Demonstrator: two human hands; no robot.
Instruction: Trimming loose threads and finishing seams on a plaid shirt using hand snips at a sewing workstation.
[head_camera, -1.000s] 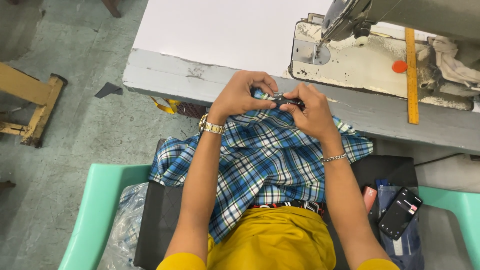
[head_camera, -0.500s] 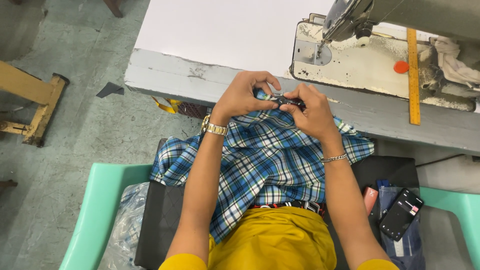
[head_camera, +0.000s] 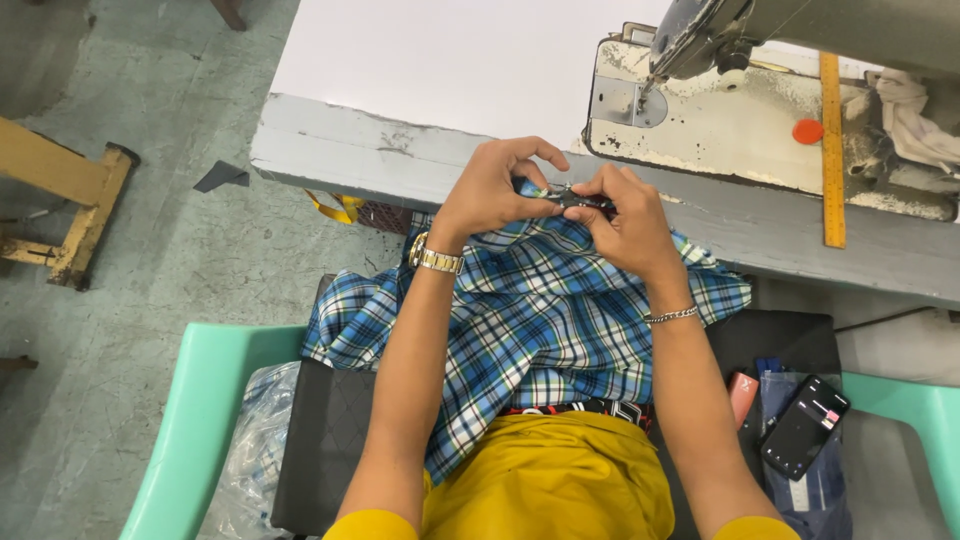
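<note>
A blue, white and black plaid cloth (head_camera: 540, 320) lies across my lap and spills over the black seat. My left hand (head_camera: 495, 190), with a gold watch at the wrist, pinches the cloth's top edge near the table's front edge. My right hand (head_camera: 625, 220), with a thin bracelet, pinches the same edge right beside it. Between the fingertips of both hands sits a small dark metal tool (head_camera: 575, 198), partly hidden; which hand grips it I cannot tell.
A grey table (head_camera: 400, 160) with a white top stands in front, with a worn sewing machine (head_camera: 720, 110), a yellow ruler (head_camera: 832, 150) and a small orange disc (head_camera: 807, 131) on it. A phone (head_camera: 805, 427) lies at my right. A wooden stool (head_camera: 70, 200) stands left.
Both hands stay together at the cloth's top edge; the fingers have shifted slightly. The cloth has hardly moved.
</note>
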